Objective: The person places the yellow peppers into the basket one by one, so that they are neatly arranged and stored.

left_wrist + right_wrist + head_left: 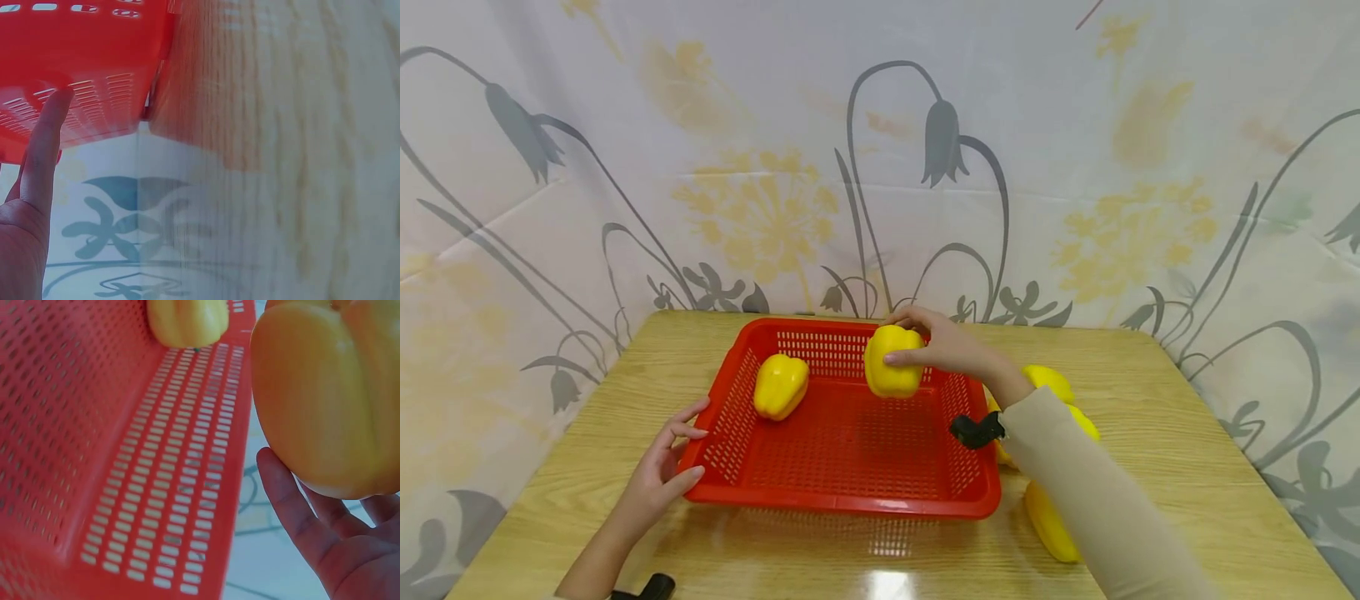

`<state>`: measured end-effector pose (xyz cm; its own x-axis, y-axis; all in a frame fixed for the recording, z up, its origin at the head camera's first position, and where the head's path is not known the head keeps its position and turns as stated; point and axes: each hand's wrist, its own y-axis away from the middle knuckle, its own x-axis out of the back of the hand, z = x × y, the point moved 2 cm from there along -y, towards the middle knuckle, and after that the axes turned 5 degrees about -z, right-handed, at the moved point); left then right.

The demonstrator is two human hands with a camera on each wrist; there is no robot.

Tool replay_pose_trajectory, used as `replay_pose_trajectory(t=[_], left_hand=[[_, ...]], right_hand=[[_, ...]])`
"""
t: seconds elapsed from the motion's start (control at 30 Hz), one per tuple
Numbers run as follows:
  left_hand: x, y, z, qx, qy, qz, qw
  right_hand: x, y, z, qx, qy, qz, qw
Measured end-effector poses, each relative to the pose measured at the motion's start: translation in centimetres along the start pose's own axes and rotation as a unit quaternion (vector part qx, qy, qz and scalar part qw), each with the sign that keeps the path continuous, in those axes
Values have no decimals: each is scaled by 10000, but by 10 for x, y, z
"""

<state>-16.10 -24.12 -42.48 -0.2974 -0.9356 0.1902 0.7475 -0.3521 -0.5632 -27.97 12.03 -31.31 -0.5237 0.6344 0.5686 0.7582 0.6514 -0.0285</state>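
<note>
Two bare hands are at work before me, and the right hand (pixel 943 342) pinches a yellow bell pepper (pixel 892 375), its thumb on the near side and its fingers round the top and far side. From the right wrist I see those fingers against the pepper's smooth, lobed skin. That pepper hangs over the right half of the red basket (pixel 842 502), near its back wall and apart from the floor below. The left hand (pixel 658 462) has its fingers and thumb spread along the outside of the basket's left end, the fingertips at the rim; the left wrist view shows one finger lying nearly straight against the slotted wall, without wrapping round it. Inside the basket, toward the back left corner, sits a second pepper (pixel 781 386), tilted and well apart from the held one. A beige sleeve (pixel 1090 492) covers the right forearm, and a black fitting (pixel 976 431) juts from that wrist over the basket's right end; another black piece (pixel 657 587) shows at the left wrist. Past the basket, to the right, more yellow peppers (pixel 1051 527) lie on the wood-grained table (pixel 1157 400), partly hidden by the sleeve, so I cannot count them surely. Behind everything hangs a pale backdrop (pixel 880 208), printed with grey drooping bellflowers and soft yellow blossoms.
</note>
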Motion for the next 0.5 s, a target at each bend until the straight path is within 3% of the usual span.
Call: replay_pose_trajectory(t=[0.23,0.5], left_hand=[[2,0,2,135,-66,-111,9998],[2,0,0,135,-85,-139,9998]], right_hand=[[-15,-19,-3,18,-166,-15,9999],[-38,-44,11,-279,-273,-40,9992]])
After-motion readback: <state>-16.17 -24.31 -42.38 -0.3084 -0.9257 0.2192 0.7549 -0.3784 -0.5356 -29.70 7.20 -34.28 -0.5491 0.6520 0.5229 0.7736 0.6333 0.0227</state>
